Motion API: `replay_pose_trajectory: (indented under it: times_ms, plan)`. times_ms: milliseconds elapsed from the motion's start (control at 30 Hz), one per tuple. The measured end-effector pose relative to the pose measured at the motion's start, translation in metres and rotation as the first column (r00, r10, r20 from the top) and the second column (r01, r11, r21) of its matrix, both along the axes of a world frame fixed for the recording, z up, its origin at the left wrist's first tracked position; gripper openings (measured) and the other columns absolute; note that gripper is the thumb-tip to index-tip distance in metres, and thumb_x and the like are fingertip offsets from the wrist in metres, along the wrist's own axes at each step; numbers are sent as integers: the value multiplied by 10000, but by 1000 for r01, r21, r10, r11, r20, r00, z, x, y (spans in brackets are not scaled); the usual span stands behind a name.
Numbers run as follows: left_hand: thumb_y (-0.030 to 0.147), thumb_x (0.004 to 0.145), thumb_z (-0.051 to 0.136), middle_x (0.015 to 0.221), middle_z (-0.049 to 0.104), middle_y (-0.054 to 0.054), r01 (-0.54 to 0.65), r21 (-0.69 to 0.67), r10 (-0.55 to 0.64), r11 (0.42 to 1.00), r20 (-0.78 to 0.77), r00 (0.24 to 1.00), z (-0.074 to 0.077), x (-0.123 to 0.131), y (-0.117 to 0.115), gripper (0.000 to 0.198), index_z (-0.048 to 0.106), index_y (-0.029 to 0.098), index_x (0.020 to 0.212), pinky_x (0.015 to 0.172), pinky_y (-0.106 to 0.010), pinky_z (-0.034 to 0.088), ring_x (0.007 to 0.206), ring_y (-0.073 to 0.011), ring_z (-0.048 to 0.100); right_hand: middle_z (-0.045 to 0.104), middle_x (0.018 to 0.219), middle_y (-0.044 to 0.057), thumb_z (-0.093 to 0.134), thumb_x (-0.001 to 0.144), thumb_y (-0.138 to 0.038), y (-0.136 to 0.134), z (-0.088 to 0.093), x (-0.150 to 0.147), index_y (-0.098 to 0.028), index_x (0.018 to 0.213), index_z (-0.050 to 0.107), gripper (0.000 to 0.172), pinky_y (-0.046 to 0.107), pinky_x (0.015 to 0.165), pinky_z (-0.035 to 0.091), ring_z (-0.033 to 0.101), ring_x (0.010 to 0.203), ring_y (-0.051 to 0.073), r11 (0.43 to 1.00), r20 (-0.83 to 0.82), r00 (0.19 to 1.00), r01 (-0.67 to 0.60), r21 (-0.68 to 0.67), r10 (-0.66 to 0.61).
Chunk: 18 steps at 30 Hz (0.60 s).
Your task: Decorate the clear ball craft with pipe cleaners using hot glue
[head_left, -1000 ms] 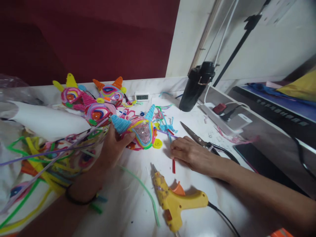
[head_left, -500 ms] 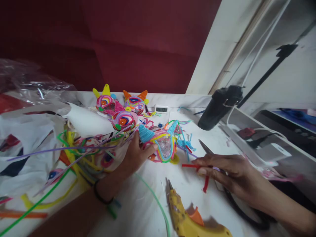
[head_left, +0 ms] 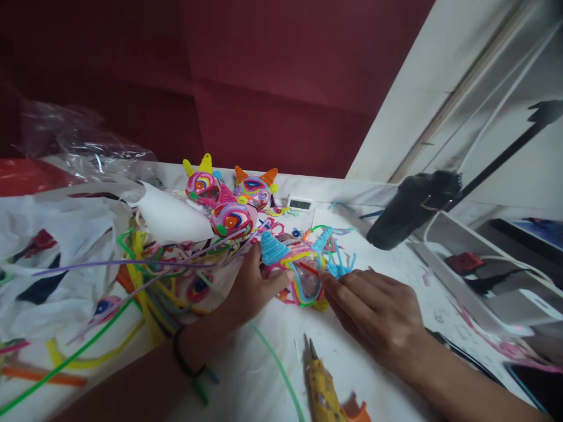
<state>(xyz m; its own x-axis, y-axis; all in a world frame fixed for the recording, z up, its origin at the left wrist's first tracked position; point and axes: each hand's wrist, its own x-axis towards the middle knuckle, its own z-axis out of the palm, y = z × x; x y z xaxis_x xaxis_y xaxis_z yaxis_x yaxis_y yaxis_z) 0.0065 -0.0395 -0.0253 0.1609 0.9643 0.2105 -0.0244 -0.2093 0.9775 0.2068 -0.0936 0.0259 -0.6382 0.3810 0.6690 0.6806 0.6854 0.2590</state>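
My left hand (head_left: 253, 287) steadies a colourful animal head with pale-blue horns (head_left: 303, 287), its thumb on the near side. Bands of yellow, pink and blue fuzzy stems ring a see-through panel on that head. From the fingertips of my right hand (head_left: 373, 310), a thin red pipe cleaner (head_left: 308, 268) reaches across this panel. The right fingers are pinched together at the head's right side. Whether they also hold the pointed metal tool is hidden. A yellow glue gun (head_left: 324, 387) lies just below, nozzle towards the head.
Finished-looking heads (head_left: 233, 220) with coloured horns stand behind, beside a small digital timer (head_left: 300, 204). Loose pipe cleaners (head_left: 149, 305), white paper (head_left: 173, 214) and plastic wrap (head_left: 101, 149) crowd the left. A black cylinder (head_left: 398, 208) and a tray of chargers (head_left: 484, 293) are at right.
My right hand has moved left and brought the red pipe cleaner onto the head's panel. My left hand keeps its hold. The view has shifted slightly.
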Motion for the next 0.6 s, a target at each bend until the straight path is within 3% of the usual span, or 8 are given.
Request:
replay_pose_trajectory:
  times_ms: [267, 600]
  plan:
    - [272, 710, 699, 1149, 642, -76, 3, 74, 1, 997, -55, 998, -1, 1, 0, 484, 510, 201, 1149, 988, -389, 463, 1075, -236, 609, 542, 607, 10, 475, 928, -60, 2, 3, -11, -110, 807, 629, 202, 307, 486, 349, 486, 559, 156, 999, 41, 999, -22, 36, 20]
    - [263, 698, 705, 1154, 653, -76, 17, 41, -16, 999, -29, 999, 3, 2, -3, 515, 513, 200, 1171, 995, -380, 463, 1086, -244, 616, 547, 598, 16, 437, 945, -62, 1, 1, -18, -91, 817, 645, 245, 317, 485, 346, 496, 547, 160, 999, 80, 997, -14, 42, 11]
